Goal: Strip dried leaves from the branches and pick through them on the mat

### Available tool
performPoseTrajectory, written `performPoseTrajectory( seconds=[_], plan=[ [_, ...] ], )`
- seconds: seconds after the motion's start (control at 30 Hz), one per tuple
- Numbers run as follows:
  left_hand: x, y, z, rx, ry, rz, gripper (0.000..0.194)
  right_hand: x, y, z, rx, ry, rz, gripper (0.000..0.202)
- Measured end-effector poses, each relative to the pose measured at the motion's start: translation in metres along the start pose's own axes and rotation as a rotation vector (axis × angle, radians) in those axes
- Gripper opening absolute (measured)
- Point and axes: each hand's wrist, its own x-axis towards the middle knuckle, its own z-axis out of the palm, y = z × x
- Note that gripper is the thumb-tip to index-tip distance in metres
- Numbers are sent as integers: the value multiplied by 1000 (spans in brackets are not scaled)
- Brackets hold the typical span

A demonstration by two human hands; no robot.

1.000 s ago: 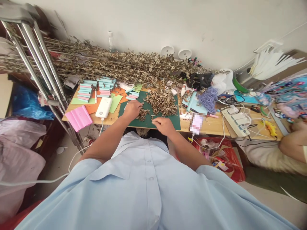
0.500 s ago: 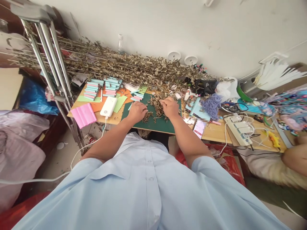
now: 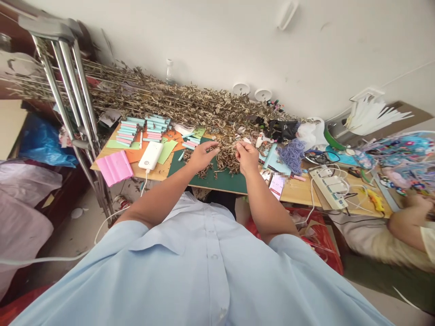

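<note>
Over a dark green cutting mat (image 3: 231, 183), my two hands work close together at a heap of dried leaves (image 3: 227, 159). My left hand (image 3: 203, 156) hovers at the heap's left side, fingers stretched out to the right, thumb apart from them. On the right, my right hand (image 3: 247, 156) is closed in a pinch on what looks like a bit of dried plant, its fingertips pointing left toward the left hand. Smaller leaf crumbs lie under my left hand. A few blue and pink paper rolls (image 3: 190, 142) lie just beyond it.
Long dried plant stalks (image 3: 170, 97) are piled along the wall. Stacked paper rolls (image 3: 158, 127), a white power bank (image 3: 150, 155) and pink paper (image 3: 114, 168) lie left. Right are a phone (image 3: 277, 184), purple yarn (image 3: 292, 155) and a power strip (image 3: 329, 185). Crutches (image 3: 73, 86) stand left; another person's arm (image 3: 408, 222) shows right.
My hands have lifted slightly from the heap and come closer together. The left fingers, curled before, now stretch out to the right. The whole view has shifted a little.
</note>
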Motion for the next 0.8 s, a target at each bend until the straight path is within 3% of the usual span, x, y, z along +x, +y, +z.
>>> performPoseTrajectory(
  seconds=[0.1, 0.23, 0.53, 0.67, 0.8],
  plan=[
    [5, 6, 11, -223, -63, -33, 34, -18, -5, 9, -19, -100, 11, 45],
    [2, 7, 21, -392, -105, -168, 21, -33, -8, 15, -116, -149, -38, 40],
    [-9, 2, 26, -552, 6, -302, 13, -47, -12, 12, -335, -160, -180, 26],
    [-8, -3, 20, -546, 41, -362, 14, -44, -8, 3, -291, -68, -108, 29],
    [-7, -8, 11, -548, 64, -379, 16, -41, -3, -6, -194, -108, -15, 34]
  ],
)
